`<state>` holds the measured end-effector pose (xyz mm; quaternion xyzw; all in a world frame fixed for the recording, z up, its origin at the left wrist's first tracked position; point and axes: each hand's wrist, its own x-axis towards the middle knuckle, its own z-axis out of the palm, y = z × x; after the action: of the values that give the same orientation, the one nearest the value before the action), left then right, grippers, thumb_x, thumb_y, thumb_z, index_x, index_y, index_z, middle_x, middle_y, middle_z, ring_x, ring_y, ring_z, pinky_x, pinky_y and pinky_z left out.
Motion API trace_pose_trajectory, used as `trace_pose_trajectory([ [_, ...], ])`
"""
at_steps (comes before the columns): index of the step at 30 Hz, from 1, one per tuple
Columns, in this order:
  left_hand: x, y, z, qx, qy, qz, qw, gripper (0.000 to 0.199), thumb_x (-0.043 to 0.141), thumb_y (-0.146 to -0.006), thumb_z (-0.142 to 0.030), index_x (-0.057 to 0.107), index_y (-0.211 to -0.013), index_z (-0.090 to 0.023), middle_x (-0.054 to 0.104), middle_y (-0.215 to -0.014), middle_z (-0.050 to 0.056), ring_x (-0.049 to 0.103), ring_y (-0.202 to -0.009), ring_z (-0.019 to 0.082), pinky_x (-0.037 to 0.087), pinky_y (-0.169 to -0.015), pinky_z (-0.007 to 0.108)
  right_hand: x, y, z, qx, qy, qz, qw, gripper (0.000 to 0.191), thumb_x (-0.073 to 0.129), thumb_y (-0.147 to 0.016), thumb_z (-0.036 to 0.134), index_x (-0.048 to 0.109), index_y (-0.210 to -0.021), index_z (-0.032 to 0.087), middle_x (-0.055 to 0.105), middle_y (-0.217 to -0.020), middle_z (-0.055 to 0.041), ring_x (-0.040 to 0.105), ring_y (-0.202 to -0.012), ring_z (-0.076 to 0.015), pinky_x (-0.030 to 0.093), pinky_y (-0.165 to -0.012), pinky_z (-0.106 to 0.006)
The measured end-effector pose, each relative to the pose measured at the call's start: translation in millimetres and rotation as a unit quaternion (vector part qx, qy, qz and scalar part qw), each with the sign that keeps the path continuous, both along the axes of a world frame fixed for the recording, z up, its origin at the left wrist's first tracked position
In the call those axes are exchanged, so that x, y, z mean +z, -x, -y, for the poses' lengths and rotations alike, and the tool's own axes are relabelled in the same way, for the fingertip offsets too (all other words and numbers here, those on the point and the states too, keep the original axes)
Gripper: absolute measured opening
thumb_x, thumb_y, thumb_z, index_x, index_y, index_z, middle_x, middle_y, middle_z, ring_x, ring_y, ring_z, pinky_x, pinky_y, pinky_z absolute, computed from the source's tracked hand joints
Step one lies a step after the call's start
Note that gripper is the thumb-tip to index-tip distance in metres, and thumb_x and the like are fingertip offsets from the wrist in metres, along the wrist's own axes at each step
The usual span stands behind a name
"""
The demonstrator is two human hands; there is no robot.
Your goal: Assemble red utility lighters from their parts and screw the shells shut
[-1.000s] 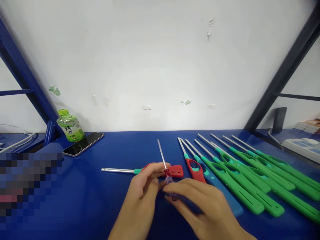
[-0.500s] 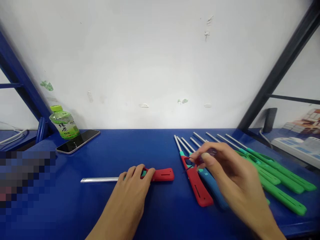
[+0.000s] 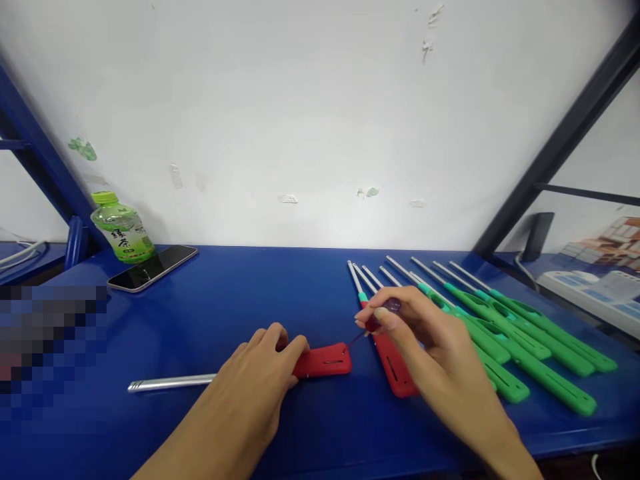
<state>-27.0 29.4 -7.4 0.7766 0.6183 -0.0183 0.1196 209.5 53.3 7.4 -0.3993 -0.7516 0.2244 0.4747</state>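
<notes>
A long-necked gas lighter with a red handle (image 3: 327, 360) and a silver tube lies crosswise on the blue table. My left hand (image 3: 265, 373) is closed around its middle, hiding the trigger part. Between the fingertips of my right hand (image 3: 425, 347) is a small screwdriver (image 3: 387, 310) with a dark reddish, see-through handle. Its thin shaft slants down to the left, the tip at the small hole near the end of the red handle. A second red lighter (image 3: 395, 367) lies just beyond, partly covered by my right hand.
Several green lighters (image 3: 550, 363) lie side by side at the right, silver tubes pointing to the wall. A phone (image 3: 153, 268) and a green-capped drink bottle (image 3: 123, 230) are at the back left. A white power strip (image 3: 590, 287) sits at the far right.
My right hand has moved left and brought the screwdriver from above the second red lighter to the held one's handle end. The held lighter has tilted slightly, its tube end nearer me.
</notes>
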Motion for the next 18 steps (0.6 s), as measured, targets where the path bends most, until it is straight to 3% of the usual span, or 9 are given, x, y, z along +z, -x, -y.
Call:
trace_pose_trajectory([
  [18,3.8,-0.6,-1.7,-0.001,0.032,0.002,0.999,0.041,0.044,-0.104,-0.008,0.068,-0.132,-0.027,0.062,-0.135,0.012,0.065,-0.119,0.032,0.056,-0.099,0.05,-1.7,0.9,3.5,0.039,-0.015,-0.009,0.999,0.016,0.054,-0.115,0.031,0.069,-0.118,0.033,0.082,-0.1,0.0057,0.081,-0.095,-0.01,0.06,-0.089,-0.015],
])
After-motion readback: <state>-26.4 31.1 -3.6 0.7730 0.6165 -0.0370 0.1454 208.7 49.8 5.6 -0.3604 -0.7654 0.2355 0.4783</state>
